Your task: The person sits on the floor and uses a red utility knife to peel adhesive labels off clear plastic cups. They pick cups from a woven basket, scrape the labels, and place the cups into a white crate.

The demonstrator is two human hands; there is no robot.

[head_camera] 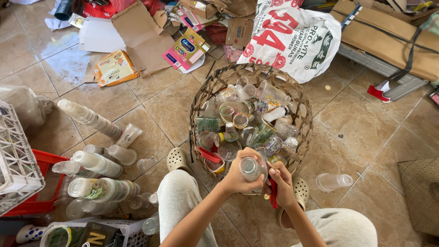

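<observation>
Over the basket's near rim: the clear plastic cup [250, 168], mouth up, held between both hands.
Left hand [235, 176]: fingers wrapped around the cup's side.
Right hand [282, 185]: curled around a red tool [273, 192], touching the cup.
Doing it well: steady the cup and keep the tool's edge away from the fingers.
Count: one woven basket [299, 98], cups inside too many to count; one loose cup [334, 181] on the floor tiles at right; several cup stacks [97, 163] at left.

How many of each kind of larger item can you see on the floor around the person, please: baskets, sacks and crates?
Woven basket of plastic cups: 1
White printed sack: 1
White plastic crate: 1
Red crate: 1
Total: 4
</observation>
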